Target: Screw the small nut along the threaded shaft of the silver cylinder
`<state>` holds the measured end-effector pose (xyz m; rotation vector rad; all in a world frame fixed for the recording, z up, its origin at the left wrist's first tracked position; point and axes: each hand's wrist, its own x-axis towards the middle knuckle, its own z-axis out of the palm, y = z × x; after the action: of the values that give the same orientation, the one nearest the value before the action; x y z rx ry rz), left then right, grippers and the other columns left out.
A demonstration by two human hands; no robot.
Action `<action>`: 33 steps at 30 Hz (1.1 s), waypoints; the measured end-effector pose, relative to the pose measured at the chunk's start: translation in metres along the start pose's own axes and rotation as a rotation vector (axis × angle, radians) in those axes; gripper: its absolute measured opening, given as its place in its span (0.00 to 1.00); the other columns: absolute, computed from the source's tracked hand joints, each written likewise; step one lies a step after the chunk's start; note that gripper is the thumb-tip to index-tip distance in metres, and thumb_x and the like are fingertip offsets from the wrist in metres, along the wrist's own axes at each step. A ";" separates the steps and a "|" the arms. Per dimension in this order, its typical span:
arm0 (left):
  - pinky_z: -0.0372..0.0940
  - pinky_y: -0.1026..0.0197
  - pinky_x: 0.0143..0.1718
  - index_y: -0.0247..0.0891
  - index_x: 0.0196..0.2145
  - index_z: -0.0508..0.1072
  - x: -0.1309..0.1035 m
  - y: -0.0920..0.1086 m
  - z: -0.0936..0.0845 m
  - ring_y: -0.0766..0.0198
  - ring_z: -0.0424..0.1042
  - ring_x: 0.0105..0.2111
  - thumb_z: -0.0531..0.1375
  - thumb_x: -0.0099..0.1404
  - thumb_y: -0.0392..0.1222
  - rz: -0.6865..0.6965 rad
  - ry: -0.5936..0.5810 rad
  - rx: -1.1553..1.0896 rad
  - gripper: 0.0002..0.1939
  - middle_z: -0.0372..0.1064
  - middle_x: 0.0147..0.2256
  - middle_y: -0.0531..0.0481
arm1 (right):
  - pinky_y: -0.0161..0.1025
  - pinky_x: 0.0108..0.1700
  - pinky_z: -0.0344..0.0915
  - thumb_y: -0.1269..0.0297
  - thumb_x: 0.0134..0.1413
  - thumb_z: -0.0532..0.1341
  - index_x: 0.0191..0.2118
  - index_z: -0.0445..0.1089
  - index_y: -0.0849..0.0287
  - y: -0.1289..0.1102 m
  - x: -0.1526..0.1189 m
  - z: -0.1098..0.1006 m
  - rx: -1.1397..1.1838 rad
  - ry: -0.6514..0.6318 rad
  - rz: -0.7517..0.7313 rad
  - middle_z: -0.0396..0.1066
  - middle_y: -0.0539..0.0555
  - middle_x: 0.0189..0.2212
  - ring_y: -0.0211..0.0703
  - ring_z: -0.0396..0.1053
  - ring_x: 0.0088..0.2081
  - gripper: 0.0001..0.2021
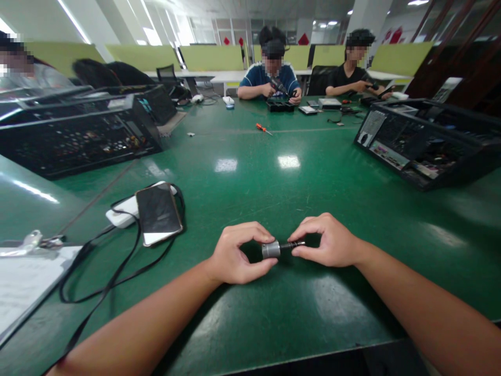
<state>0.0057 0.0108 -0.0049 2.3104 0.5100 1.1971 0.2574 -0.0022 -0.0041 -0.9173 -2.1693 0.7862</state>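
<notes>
A short grey metal cylinder (271, 249) with a dark, spiral-looking shaft (291, 245) is held level just above the green table. It looks like a drill bit or screw in a collar, but the exact kind is unclear. My left hand (240, 253) grips the cylinder between thumb and fingers. From the other side, my right hand (326, 240) has its thumb and fingertips closed about the shaft, whose bright tip lies inside the curl of the fingers. Both forearms reach in from the near edge.
Left are a phone (158, 213), a white power strip (123, 211), a black cord and a clipboard (35, 287). Open computer cases stand left (82, 136) and right (426, 141). An orange screwdriver (261, 127) lies ahead. Several people sit around, two handling power tools.
</notes>
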 end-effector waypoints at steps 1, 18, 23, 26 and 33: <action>0.72 0.61 0.33 0.34 0.36 0.76 0.000 0.000 0.000 0.59 0.79 0.31 0.71 0.52 0.36 0.001 0.000 0.001 0.13 0.78 0.32 0.43 | 0.37 0.37 0.70 0.61 0.52 0.69 0.38 0.80 0.57 0.000 0.000 0.000 -0.001 -0.001 0.002 0.81 0.54 0.32 0.43 0.78 0.33 0.08; 0.72 0.61 0.33 0.34 0.37 0.76 0.000 0.000 0.000 0.59 0.78 0.31 0.71 0.51 0.34 0.006 0.004 -0.003 0.14 0.78 0.32 0.42 | 0.37 0.38 0.70 0.63 0.52 0.69 0.35 0.79 0.57 0.000 0.000 -0.012 -0.061 -0.047 -0.009 0.81 0.53 0.32 0.43 0.78 0.34 0.06; 0.73 0.61 0.34 0.34 0.37 0.76 0.001 0.001 0.000 0.59 0.79 0.31 0.71 0.52 0.34 0.006 0.001 -0.003 0.13 0.79 0.32 0.42 | 0.37 0.38 0.69 0.63 0.53 0.68 0.35 0.79 0.57 0.000 -0.001 -0.014 -0.077 -0.056 -0.009 0.81 0.53 0.32 0.42 0.78 0.33 0.05; 0.72 0.61 0.34 0.33 0.37 0.77 0.001 0.000 0.000 0.59 0.79 0.31 0.71 0.52 0.34 0.010 -0.004 0.002 0.13 0.78 0.32 0.42 | 0.37 0.39 0.69 0.64 0.53 0.68 0.36 0.79 0.57 0.000 -0.001 -0.014 -0.073 -0.061 -0.002 0.81 0.52 0.32 0.42 0.78 0.33 0.05; 0.72 0.60 0.34 0.34 0.36 0.76 0.000 -0.001 -0.002 0.59 0.79 0.31 0.71 0.52 0.34 0.006 0.002 0.008 0.13 0.78 0.32 0.42 | 0.37 0.38 0.69 0.63 0.53 0.68 0.36 0.79 0.58 0.001 0.000 -0.016 -0.077 -0.056 -0.007 0.80 0.53 0.31 0.42 0.78 0.33 0.06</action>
<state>0.0042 0.0119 -0.0049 2.3196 0.5101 1.2024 0.2697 0.0024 0.0053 -0.9364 -2.2640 0.7375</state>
